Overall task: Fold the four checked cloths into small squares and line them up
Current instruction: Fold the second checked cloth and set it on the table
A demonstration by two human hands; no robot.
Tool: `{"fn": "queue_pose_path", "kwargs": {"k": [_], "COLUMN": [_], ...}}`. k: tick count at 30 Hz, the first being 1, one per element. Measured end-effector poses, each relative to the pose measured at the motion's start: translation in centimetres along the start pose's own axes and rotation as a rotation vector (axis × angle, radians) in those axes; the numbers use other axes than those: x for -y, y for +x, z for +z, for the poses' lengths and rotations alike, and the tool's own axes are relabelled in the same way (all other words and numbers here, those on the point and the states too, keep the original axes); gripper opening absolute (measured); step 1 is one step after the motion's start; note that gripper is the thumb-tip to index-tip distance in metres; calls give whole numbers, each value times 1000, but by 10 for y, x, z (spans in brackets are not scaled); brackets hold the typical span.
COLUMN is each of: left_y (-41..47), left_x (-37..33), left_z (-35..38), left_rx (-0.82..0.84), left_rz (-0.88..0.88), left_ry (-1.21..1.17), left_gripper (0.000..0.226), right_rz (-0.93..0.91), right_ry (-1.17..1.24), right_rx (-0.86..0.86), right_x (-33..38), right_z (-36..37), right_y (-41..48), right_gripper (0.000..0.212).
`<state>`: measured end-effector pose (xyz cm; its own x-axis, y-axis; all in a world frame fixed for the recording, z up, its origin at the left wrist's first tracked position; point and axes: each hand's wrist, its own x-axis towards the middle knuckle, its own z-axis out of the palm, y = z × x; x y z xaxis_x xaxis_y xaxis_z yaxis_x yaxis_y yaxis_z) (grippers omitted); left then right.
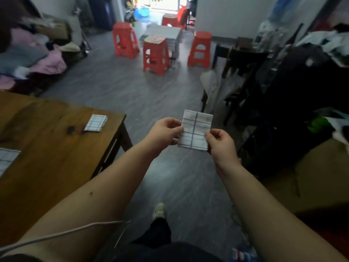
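Head: three cloths (195, 129) (95, 123) (7, 159), two hands (166, 131) (220, 142)

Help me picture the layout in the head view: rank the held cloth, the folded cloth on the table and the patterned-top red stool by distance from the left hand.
1. Held cloth, pinched by the left hand itself.
2. Folded cloth, left, on the table near its far corner.
3. Patterned-top red stool, far ahead across the floor.
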<state>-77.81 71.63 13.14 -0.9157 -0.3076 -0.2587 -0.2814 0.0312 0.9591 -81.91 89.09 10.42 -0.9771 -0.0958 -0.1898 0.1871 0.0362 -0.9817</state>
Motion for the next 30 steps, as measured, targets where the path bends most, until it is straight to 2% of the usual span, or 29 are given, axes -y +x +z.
{"fn": "queue_pose_path", "kwargs": {"k": [4,15,20,30], "left_y": [91,327,416,574], "left_x": [-8,-62,-72,-90], "left_z": [-38,-136,-159,-209], "left_rx": [-59,-148,-215,-546], "left_rz": [6,-12,-15,-53], "left_ry": [-33,-86,-101,-223], "left_gripper": [9,5,8,4], "right_rz": [-14,32,18,-56], "right_ry": [-16,-70,-91,-199], "right_rx": [62,166,255,569], "right_x": [11,68,82,109], "right_z": [57,202,244,358], "right_y": [93,315,415,618], "right_gripper": [3,15,7,3]}}
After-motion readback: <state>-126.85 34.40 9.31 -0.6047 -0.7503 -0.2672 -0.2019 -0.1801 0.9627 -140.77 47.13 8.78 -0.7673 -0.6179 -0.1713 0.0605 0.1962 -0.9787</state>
